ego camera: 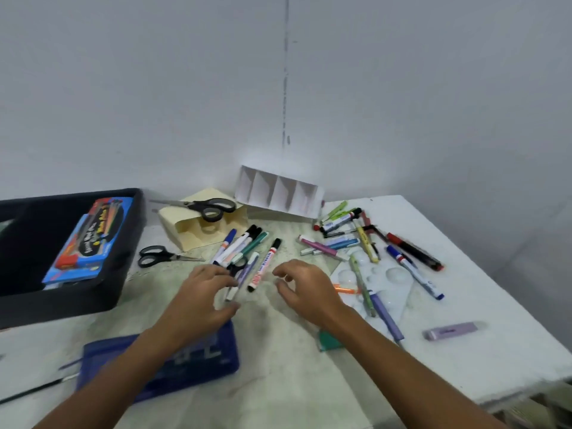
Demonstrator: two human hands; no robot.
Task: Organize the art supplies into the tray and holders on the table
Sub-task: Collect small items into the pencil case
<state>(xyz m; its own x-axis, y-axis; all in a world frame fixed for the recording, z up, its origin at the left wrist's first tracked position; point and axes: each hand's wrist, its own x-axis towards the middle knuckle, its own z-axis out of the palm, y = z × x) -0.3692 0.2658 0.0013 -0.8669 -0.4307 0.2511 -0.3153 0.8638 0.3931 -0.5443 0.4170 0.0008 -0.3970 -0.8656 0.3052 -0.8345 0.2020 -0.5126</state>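
Markers lie in a loose bundle on the bench, their printed labels too blurred to read. Left hand rests its curled fingers on the near ends, partly hiding them; whether it grips one I cannot tell. Right hand hovers beside with loosely bent fingers, holding nothing. White paper divider stands behind.
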